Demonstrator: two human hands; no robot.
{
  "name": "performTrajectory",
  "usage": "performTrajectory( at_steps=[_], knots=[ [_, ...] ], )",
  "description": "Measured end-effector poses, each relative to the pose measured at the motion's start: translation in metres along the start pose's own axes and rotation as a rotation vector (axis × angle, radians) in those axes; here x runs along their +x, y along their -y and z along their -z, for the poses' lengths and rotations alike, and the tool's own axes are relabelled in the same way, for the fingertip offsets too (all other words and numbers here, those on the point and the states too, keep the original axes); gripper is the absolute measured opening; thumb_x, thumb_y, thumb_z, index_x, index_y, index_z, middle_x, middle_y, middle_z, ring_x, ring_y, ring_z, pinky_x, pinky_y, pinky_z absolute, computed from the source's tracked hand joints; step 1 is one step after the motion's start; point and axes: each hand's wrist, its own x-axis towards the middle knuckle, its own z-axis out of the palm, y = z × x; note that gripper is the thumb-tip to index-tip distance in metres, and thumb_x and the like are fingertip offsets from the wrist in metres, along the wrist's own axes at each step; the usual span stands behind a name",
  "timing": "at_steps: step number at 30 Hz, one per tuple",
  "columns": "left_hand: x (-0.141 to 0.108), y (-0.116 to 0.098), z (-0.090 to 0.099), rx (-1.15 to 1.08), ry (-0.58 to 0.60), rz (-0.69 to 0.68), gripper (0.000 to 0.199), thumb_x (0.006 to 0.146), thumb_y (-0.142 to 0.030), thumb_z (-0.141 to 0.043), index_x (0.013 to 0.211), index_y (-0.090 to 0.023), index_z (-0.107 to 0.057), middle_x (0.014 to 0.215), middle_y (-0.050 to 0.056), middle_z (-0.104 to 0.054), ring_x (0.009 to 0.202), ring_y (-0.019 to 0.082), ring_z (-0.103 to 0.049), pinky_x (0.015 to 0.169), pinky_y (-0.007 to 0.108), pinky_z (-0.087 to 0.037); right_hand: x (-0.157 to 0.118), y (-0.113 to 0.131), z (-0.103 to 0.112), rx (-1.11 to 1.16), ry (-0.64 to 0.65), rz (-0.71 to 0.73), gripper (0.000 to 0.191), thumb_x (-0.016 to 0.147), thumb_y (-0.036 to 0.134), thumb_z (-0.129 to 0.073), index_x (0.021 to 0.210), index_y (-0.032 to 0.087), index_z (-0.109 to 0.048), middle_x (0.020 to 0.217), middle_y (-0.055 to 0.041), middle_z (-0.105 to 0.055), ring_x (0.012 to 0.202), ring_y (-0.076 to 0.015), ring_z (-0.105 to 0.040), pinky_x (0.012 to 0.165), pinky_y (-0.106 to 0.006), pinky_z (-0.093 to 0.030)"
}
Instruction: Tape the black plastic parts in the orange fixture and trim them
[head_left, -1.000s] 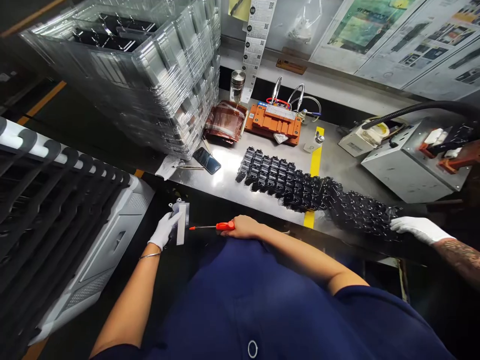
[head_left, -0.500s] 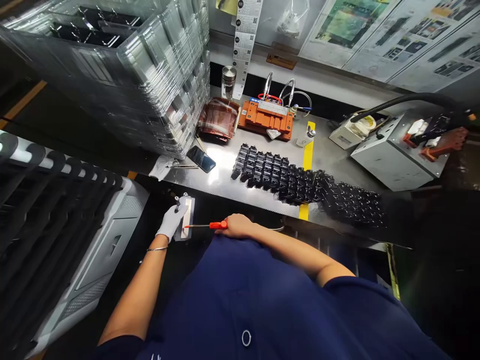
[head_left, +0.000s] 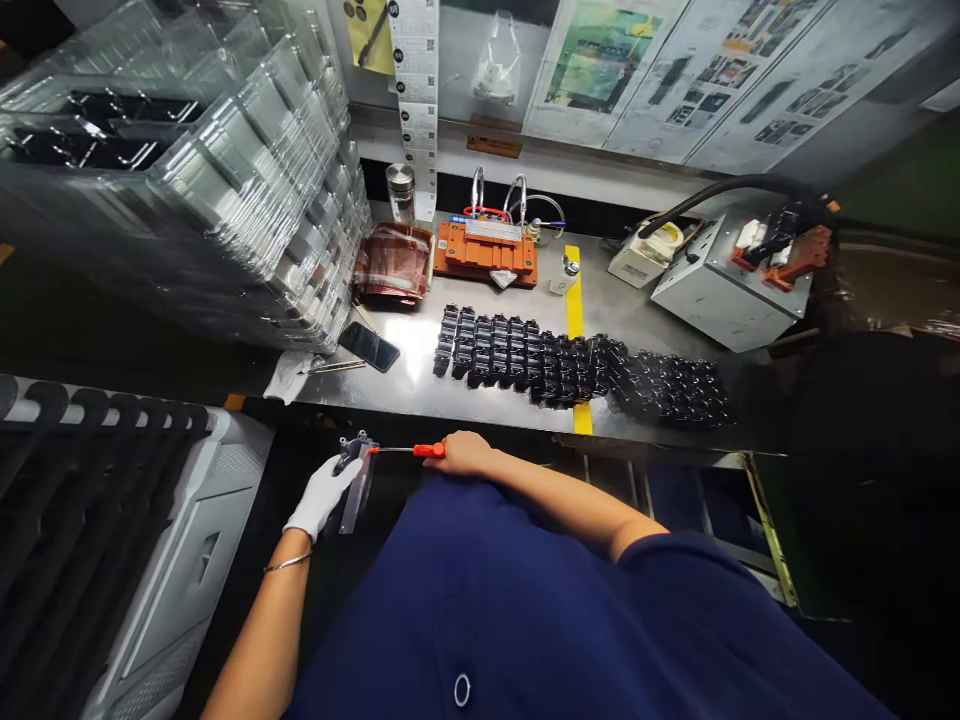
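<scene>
My left hand (head_left: 325, 492), in a white glove, is closed on a flat metallic part (head_left: 357, 500) with small round fittings at its top end. My bare right hand (head_left: 463, 453) grips the red handle of a thin-shafted tool (head_left: 429, 451). The tool's red tip meets the upper end of the part. Both hands are in front of the bench's near edge. Rows of black parts (head_left: 517, 352) lie on the metal bench (head_left: 405, 393) beyond them.
Stacked clear trays (head_left: 247, 190) rise at the left. On the bench are a phone (head_left: 370, 346), a white cloth (head_left: 287, 376), a reddish packet (head_left: 393, 262), an orange fixture (head_left: 487, 250), a glass bottle (head_left: 401, 195) and a grey box (head_left: 731, 278). A grey cabinet (head_left: 191, 560) stands lower left.
The view has shifted, with the bench items appearing further left. The held part has tilted, and the tool's tip has moved from its lower end to its upper end.
</scene>
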Motion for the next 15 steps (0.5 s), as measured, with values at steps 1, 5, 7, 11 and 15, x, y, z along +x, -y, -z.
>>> performTrajectory(
  at_steps=[1, 5, 7, 11, 15],
  knots=[
    [0.001, -0.002, -0.001, 0.041, 0.025, 0.005, 0.048, 0.072, -0.049, -0.065, 0.106, -0.015, -0.068, 0.107, 0.012, -0.073, 0.104, 0.030, -0.066, 0.092, 0.039, -0.049, -0.001, -0.007, 0.001, 0.022, 0.003, -0.002, 0.058, 0.083, 0.069, -0.050, 0.096, 0.017, -0.073, 0.098, -0.0142, -0.074, 0.091, -0.0290, -0.070, 0.072, -0.031, -0.050],
    [0.013, -0.024, -0.014, 0.208, 0.039, -0.032, 0.031, 0.070, -0.039, -0.067, 0.091, -0.018, -0.069, 0.098, 0.013, -0.075, 0.096, 0.033, -0.069, 0.087, 0.042, -0.052, -0.008, -0.048, 0.000, 0.110, 0.097, 0.002, 0.057, 0.077, 0.070, -0.057, 0.091, 0.017, -0.073, 0.093, -0.0128, -0.074, 0.086, -0.0285, -0.071, 0.067, -0.030, -0.048],
    [0.028, -0.050, -0.028, 0.237, -0.024, -0.093, 0.029, 0.071, -0.035, -0.065, 0.095, -0.018, -0.068, 0.102, 0.014, -0.074, 0.099, 0.032, -0.069, 0.087, 0.041, -0.052, -0.014, -0.072, -0.004, 0.149, 0.117, -0.022, 0.053, 0.076, 0.068, -0.060, 0.090, 0.018, -0.073, 0.095, -0.0125, -0.073, 0.089, -0.0293, -0.071, 0.067, -0.030, -0.047],
    [0.078, -0.132, -0.067, 0.273, -0.105, -0.187, 0.039, 0.071, -0.033, -0.065, 0.107, -0.018, -0.063, 0.111, 0.015, -0.071, 0.105, 0.032, -0.066, 0.090, 0.041, -0.050, -0.034, -0.113, -0.013, 0.268, 0.061, -0.091, 0.045, 0.076, 0.062, -0.064, 0.093, 0.021, -0.070, 0.099, -0.0094, -0.073, 0.093, -0.0275, -0.069, 0.067, -0.029, -0.045],
    [0.132, -0.212, -0.103, 0.338, -0.176, -0.217, 0.042, 0.069, -0.032, -0.066, 0.108, -0.015, -0.062, 0.111, 0.023, -0.068, 0.108, 0.040, -0.064, 0.091, 0.049, -0.048, -0.056, -0.143, -0.019, 0.424, -0.015, -0.149, 0.041, 0.081, 0.060, -0.060, 0.093, 0.021, -0.067, 0.096, -0.0068, -0.072, 0.088, -0.0239, -0.068, 0.065, -0.027, -0.043]
  ],
)
